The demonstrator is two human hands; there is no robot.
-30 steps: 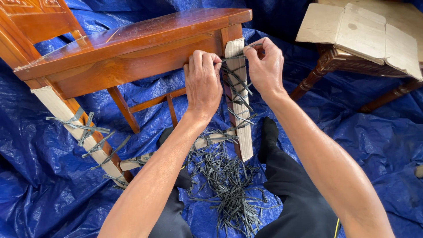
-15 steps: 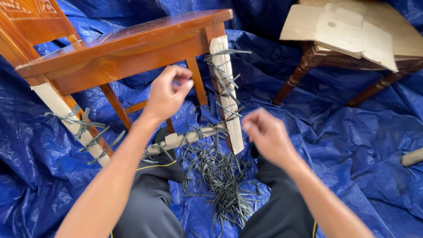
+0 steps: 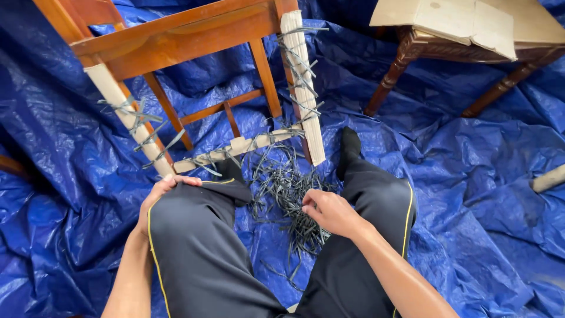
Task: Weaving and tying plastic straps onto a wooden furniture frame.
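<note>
A brown wooden chair stands in front of me on a blue tarp. Its front legs are wrapped in pale cardboard tied with dark strips: the right leg and the left leg. A wrapped crossbar runs between them. A pile of dark grey strips lies between my legs. My right hand hovers at the pile, fingers curled, and I cannot see whether it holds a strip. My left hand rests on my left knee.
A second wooden piece of furniture topped with flattened cardboard stands at the back right. A pale cylinder end pokes in at the right edge. My black trousers with a yellow stripe fill the foreground.
Both hands have left the wrapped right chair leg and dropped down. The right hand now sits at the strip pile, the left on my knee. The view tilted downward.
</note>
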